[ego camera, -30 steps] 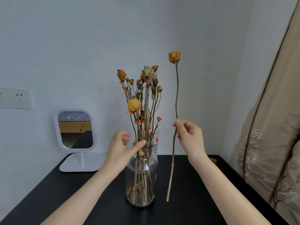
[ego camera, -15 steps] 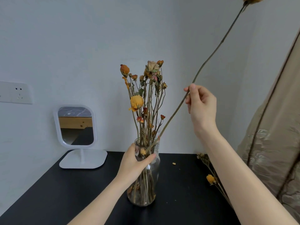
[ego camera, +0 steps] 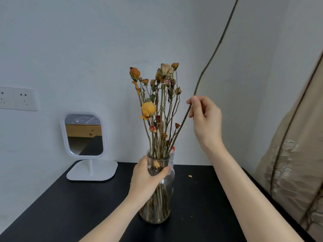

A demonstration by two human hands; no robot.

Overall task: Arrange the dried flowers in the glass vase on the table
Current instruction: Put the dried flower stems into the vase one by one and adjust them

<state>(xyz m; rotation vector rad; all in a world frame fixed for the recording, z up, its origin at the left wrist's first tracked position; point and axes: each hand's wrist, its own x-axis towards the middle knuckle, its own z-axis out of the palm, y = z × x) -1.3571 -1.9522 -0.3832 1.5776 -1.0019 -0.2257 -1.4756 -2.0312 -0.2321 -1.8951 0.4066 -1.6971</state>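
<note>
A clear glass vase [ego camera: 162, 208] stands on the black table [ego camera: 70, 206], filled with several dried flowers [ego camera: 157, 95] in orange, yellow and beige. My left hand [ego camera: 145, 179] grips the vase around its neck. My right hand [ego camera: 206, 119] pinches one long dried stem [ego camera: 215, 49] between thumb and fingers. The stem slants up to the right and its head is out of frame. Its lower end reaches down into the vase mouth among the other stems.
A white standing mirror [ego camera: 83, 137] sits at the table's back left, below a wall socket [ego camera: 17, 98]. A beige curtain [ego camera: 297, 154] hangs close on the right. Small petal crumbs [ego camera: 190, 176] lie on the table behind the vase.
My right hand lifted the long stem from beside the vase, tilted it and lowered its end into the vase mouth. My left hand closed around the vase neck.
</note>
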